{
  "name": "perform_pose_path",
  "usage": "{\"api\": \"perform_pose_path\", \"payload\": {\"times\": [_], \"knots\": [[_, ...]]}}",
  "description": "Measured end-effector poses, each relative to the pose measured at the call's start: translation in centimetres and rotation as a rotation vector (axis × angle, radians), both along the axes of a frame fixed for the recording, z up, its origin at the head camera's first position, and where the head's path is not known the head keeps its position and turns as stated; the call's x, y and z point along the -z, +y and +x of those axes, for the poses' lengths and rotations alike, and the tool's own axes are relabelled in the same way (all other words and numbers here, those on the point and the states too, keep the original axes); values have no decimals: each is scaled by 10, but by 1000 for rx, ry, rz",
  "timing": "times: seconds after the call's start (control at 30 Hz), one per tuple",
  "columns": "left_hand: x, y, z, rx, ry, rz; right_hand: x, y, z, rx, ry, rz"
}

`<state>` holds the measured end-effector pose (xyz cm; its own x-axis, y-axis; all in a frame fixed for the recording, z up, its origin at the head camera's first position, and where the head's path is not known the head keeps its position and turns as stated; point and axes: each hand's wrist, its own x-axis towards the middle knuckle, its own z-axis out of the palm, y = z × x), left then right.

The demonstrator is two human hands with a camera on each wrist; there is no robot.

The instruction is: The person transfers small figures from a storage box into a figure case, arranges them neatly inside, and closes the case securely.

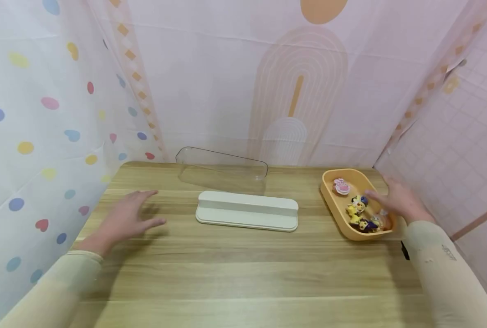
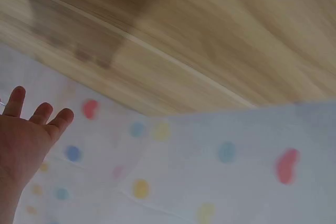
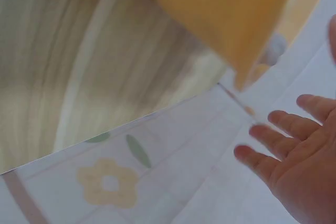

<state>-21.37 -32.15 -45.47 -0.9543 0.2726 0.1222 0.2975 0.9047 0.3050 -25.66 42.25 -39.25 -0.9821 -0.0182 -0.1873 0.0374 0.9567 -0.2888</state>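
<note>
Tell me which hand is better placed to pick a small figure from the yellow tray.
Right. The right hand hovers open over the yellow tray, beside the small figures. The left hand is across the table, beyond the white base.

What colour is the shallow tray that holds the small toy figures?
The shallow plastic tray is yellow-orange, clearest in the head view.

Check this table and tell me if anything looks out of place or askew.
The clear lid lies off its white base, behind it and turned at an angle. The yellow tray of small toys sits skewed near the table's right edge. Nothing looks spilled or damaged. Both hands, left and right, are open.
</note>
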Motion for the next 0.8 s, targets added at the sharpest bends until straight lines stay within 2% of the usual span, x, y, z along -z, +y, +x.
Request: {"api": "perform_pose_path", "payload": {"times": [0.17,0.33,0.53,0.8], "knots": [[4,52,-5,113,-22,74,-6,-15,-4,-7,36,-18],[11,84,-14,158,-17,105,-5,-40,-15,-55,38,-29],[23,98,-25,168,-11,101,2,-66,-31,-95,32,57],[33,106,-31,176,-13,108,18,-80,-45,-1,-18,61]]}}
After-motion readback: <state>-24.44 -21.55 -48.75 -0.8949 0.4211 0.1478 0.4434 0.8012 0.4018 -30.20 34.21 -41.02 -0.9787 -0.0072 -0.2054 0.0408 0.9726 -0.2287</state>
